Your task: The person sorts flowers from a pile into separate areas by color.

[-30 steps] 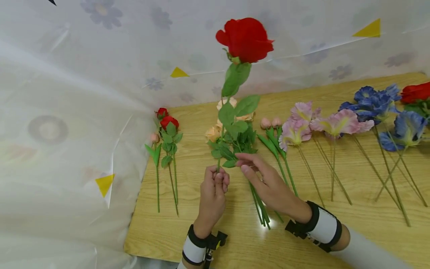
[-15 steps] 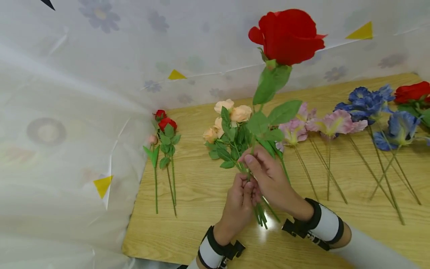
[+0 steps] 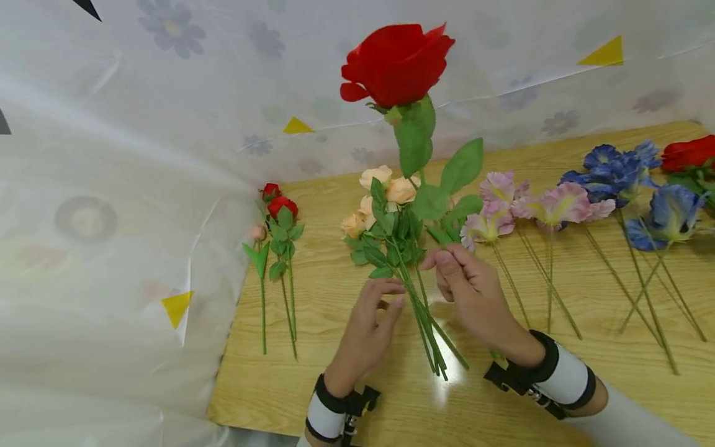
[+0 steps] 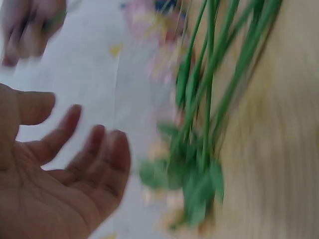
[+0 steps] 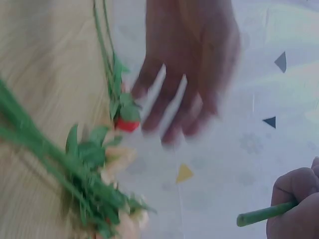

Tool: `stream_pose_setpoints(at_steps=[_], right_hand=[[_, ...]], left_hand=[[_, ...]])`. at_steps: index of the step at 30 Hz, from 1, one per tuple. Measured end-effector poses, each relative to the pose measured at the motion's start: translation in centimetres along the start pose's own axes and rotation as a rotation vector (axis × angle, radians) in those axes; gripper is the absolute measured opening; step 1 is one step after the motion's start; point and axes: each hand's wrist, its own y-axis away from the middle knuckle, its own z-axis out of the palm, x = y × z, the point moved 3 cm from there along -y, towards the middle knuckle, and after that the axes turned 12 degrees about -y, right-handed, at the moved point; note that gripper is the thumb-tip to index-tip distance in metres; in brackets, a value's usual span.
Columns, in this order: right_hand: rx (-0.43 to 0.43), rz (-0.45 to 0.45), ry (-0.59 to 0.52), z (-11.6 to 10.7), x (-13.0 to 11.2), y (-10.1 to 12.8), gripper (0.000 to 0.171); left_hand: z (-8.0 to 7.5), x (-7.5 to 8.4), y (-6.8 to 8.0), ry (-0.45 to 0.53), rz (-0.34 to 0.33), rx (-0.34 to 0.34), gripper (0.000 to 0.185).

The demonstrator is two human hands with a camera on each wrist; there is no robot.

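Observation:
A large red rose [image 3: 398,65] with green leaves stands upright above the table, its stem pinched in my right hand [image 3: 475,295]. The cut end of that green stem [image 5: 264,214] pokes out of the fist in the right wrist view. My left hand [image 3: 365,329] holds nothing, its fingers spread and slightly bent, as the left wrist view also shows. Just beside it lies a bunch of peach roses [image 3: 401,190], their green stems [image 3: 427,335] pointing toward me. Part of the rose's lower stem is hidden by the right hand in the head view.
Two small red roses [image 3: 282,206] and a pink tulip [image 3: 258,233] lie at the table's left. Pink irises [image 3: 553,205], blue irises [image 3: 667,214] and another red rose [image 3: 689,155] lie to the right. A pale patterned sheet [image 3: 139,217] walls off the back and left.
The rose stem passed from my left hand to my right. The left hand let go and drew back left with opened fingers. The bloom swung right, then back left.

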Motion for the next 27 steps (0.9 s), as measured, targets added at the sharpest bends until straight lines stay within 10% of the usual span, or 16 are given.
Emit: stream_pose_setpoints(at_steps=[6, 11, 17, 27], right_hand=[[0.104, -0.005, 0.095, -4.4, -0.9, 0.5, 0.023], [0.205, 0.006, 0.272, -8.6, -1.8, 1.3, 0.023], [0.290, 0.061, 0.315, -12.9, -2.5, 2.5, 0.028], [0.487, 0.143, 0.482, -23.3, 0.0, 7.5, 0.028]], left_hand=[[-5.6, -6.2, 2.3, -0.177, -0.453, 0.053, 0.028], [-7.5, -10.3, 4.9, -0.353, -0.691, 0.096, 0.029], [-7.6, -12.8, 6.7, -0.532, -0.776, 0.165, 0.031], [-7.4, -13.7, 7.7, -0.587, -0.890, 0.039, 0.025]])
